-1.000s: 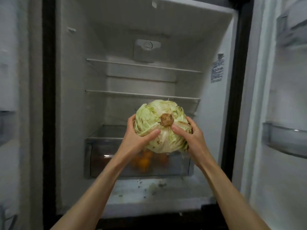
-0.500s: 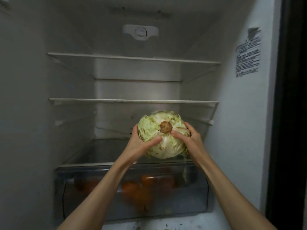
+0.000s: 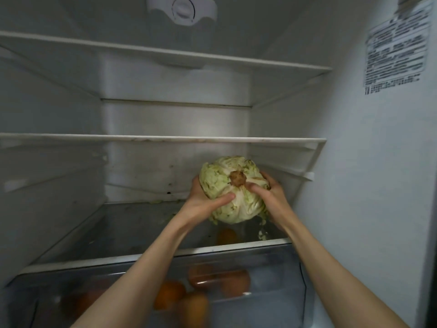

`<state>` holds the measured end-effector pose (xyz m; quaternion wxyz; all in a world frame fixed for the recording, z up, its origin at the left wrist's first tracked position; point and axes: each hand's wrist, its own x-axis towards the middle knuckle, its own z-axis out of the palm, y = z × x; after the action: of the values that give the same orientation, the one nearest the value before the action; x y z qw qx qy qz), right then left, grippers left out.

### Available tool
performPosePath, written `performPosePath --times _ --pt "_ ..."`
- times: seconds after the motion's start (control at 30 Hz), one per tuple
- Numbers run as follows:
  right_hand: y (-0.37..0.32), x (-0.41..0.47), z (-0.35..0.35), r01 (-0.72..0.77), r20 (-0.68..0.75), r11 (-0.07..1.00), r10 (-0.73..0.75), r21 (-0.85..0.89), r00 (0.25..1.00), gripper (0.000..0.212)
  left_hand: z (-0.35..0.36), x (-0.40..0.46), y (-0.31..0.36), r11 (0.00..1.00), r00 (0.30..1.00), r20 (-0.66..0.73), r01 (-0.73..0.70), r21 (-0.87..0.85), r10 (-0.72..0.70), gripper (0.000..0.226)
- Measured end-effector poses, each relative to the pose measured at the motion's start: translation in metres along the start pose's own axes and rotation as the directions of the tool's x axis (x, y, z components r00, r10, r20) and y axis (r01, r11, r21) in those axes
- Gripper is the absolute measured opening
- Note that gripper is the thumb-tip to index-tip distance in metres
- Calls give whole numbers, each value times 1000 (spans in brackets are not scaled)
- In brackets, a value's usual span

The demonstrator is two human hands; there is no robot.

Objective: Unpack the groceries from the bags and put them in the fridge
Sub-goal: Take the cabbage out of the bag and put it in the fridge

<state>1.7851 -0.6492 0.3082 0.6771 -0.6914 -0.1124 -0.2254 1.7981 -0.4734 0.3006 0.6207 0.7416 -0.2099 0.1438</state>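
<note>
**Cabbage carried deeper into fridge, over the bottom glass shelf**

Both hands and the cabbage [image 3: 234,189] have pushed further into the fridge [image 3: 369,185] than half a second ago; view is closer, cabbage now sits over the rear right of the lowest glass shelf [image 3: 123,230], below the middle shelf [image 3: 165,138]. Cannot tell if its underside touches the glass or hangs just above.

Cabbage: round head, pale green, whitish ribs fanning out from a brown cut stem stub that faces the camera. Outer leaves ragged, torn at edges, some scraps hanging off the bottom right.

Left hand [image 3: 201,204] cups the left side, fingers curled behind, thumb laid across the front lower face. Right hand [image 3: 272,197] grips the right side, thumb pressed near the stem, fingers wrapped round the far side. Both hold it firmly.

Small green leaf bits [image 3: 262,234] lie on the glass just below the cabbage. Clear crisper drawer [image 3: 272,268] under the shelf holds orange and reddish produce [image 3: 169,294], blurred. Top shelf [image 3: 165,53] above, white control dial [image 3: 182,9] on the back wall, printed label [image 3: 395,50] on the right wall.
</note>
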Motion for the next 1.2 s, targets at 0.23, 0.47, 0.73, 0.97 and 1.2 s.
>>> performPosePath --times 0.23,0.47,0.73,0.97,1.2 --pt "-11 -14 -10 -57 -97 907 17 -417 995 70 15 -5 8 997 1000 -24 -12 72 13 108" --pt "-16 -45 -15 -38 -265 783 -164 -621 950 34 36 -19 26 787 971 -100 -115 606 219 95" --pt "-4 -72 -18 70 -89 693 -190 -717 978 46 36 -48 14 773 918 4 -337 538 397 67" --pt "-7 -74 -21 26 -24 645 -69 -764 997 63 30 -54 13 755 926 90 -353 553 367 69" --pt "-19 -87 -23 77 38 609 -76 -790 996 68 18 -64 36 597 955 164 -283 751 247 67"
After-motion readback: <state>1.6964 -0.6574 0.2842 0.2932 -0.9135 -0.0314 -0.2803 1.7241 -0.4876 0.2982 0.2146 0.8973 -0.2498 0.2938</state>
